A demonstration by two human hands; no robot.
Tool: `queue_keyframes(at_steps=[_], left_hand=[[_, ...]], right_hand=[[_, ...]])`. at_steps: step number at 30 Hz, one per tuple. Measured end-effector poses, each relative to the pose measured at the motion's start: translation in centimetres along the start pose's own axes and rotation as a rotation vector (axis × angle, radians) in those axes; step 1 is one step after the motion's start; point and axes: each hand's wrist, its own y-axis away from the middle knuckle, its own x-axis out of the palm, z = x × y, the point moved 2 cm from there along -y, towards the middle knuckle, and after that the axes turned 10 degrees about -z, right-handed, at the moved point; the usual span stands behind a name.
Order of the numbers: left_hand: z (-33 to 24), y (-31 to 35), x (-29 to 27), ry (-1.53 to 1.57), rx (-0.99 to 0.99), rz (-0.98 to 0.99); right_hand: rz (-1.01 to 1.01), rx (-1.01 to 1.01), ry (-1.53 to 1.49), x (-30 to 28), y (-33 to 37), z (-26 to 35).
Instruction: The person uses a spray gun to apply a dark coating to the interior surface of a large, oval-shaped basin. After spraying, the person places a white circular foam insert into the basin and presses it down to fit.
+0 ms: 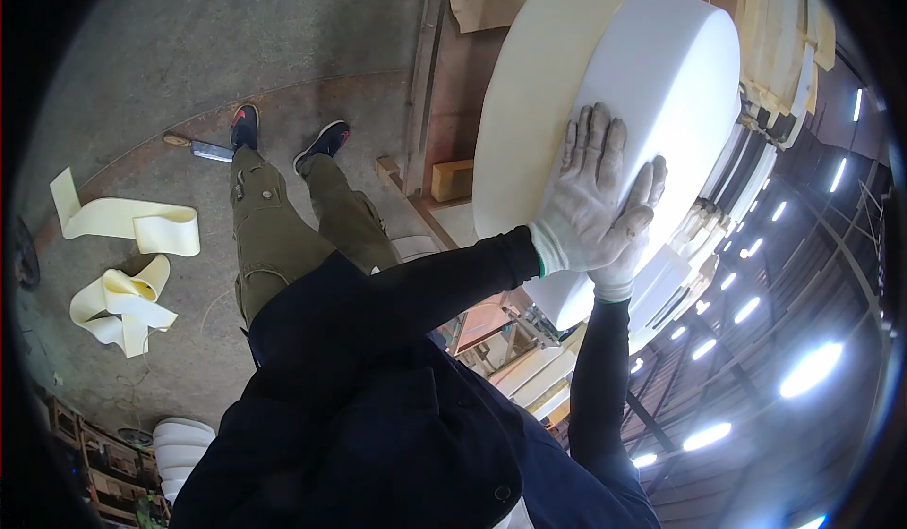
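A large, thick block with rounded corners (652, 66), like a foam cushion, is in front of me at the upper right. One face is cream and the other bright white, with a straight edge between them. My left hand (586, 184), in a soiled white knit glove, lies flat on it with fingers stretched out. My right hand (650, 189), gloved the same way, rests beside it on the white face. The left hand partly overlaps it, but its visible fingers are extended. Neither hand grips anything.
On the concrete floor at left lie curled cream foam strips (170, 231) and a wooden-handled knife (210, 151) near my feet. A wooden frame (425, 104) stands beside the block. Stacked foam pieces (779, 38) are behind it. White rounded pieces (182, 453) stand lower left.
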Motion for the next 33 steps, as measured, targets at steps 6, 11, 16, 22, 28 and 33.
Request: queue_keyframes(at_steps=[6, 11, 16, 22, 28, 33], left_hand=[[0.5, 0.1, 0.0, -0.047, -0.009, 0.021], [2.2, -1.2, -4.1, 0.120, 0.294, -0.024], [8.5, -2.3, -9.2, 0.207, -0.159, -0.153], [10.0, -5.1, -8.5, 0.174, -0.068, -0.031], [11.0, -8.5, -5.2, 0.067, -0.056, 0.202], [12.6, -8.5, -4.3, 0.062, -0.103, 0.298]], right_hand=[[-0.058, -0.053, 0.009, 0.8, -0.2, 0.7], [-0.060, -0.060, -0.092, 0.5, -0.8, 0.5], [0.001, 0.032, -0.038, -1.5, -1.0, 1.0], [-0.287, 0.075, 0.017, -2.8, -9.9, 4.5], [-0.041, -0.062, 0.496, 0.6, -14.6, 3.6], [-0.083, 0.009, 0.248, 0.9, -14.6, 1.8]])
